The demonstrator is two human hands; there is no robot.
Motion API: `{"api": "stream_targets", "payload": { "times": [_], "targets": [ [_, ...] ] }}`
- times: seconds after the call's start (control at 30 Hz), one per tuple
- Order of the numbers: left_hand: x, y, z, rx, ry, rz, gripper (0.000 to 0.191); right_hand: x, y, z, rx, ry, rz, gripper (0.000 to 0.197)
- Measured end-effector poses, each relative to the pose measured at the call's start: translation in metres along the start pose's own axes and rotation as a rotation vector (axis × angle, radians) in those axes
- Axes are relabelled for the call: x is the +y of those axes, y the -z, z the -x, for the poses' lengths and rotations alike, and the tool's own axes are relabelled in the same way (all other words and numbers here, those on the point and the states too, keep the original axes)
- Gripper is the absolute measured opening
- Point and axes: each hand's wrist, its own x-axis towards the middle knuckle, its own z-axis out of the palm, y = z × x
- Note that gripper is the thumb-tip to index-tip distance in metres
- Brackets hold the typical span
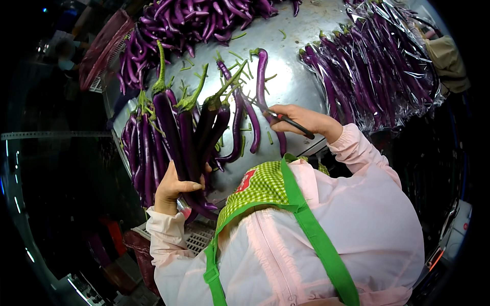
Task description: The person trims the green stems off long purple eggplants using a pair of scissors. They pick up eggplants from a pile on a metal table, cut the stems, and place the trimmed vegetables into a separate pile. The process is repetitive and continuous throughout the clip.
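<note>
My left hand (180,187) grips several long purple eggplants (187,141) near their lower ends. Their green stems point up and away from me. In my right hand (296,118) is a pair of scissors with dark handles (294,126) and a red part near the pivot. The blades reach left, close to the stem of one held eggplant; whether they touch it I cannot tell. Below the blades, a few loose eggplants (261,76) lie on the metal table (302,84) among cut green stem pieces (248,128).
A large heap of eggplants (199,19) covers the table's far side. Plastic-wrapped eggplants (367,72) stand in rows at the right. More eggplants (143,160) lie at the left edge. A white plastic crate (199,241) is below the table's near edge; a red-lined crate (105,49) is far left.
</note>
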Motion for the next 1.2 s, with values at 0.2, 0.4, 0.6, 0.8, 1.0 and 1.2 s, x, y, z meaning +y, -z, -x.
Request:
{"api": "stream_targets", "payload": {
  "times": [0.2,0.4,0.6,0.8,1.0,1.2],
  "targets": [
    [-0.009,0.006,-0.003,-0.117,0.065,0.034,0.058,-0.021,-0.010,-0.017,-0.116,0.012,-0.224,0.024],
    [-0.012,0.004,-0.002,-0.120,0.097,0.086,0.061,-0.003,-0.022,-0.024,-0.006,0.040,0.022,0.031],
    [-0.019,0.010,-0.005,-0.081,0.132,0.062,0.050,0.002,-0.026,-0.005,0.068,-0.063,0.098,0.029],
    [-0.026,0.007,-0.008,-0.094,0.193,0.025,0.060,-0.016,-0.029,-0.014,0.073,0.050,0.052,0.025],
    [-0.024,0.005,-0.008,-0.094,0.183,-0.036,0.053,-0.006,-0.041,-0.012,0.255,0.252,0.171,0.011],
    [-0.027,0.006,-0.007,-0.037,0.186,-0.054,0.042,0.009,-0.040,-0.002,0.259,0.215,0.200,0.016]
  ]
}}
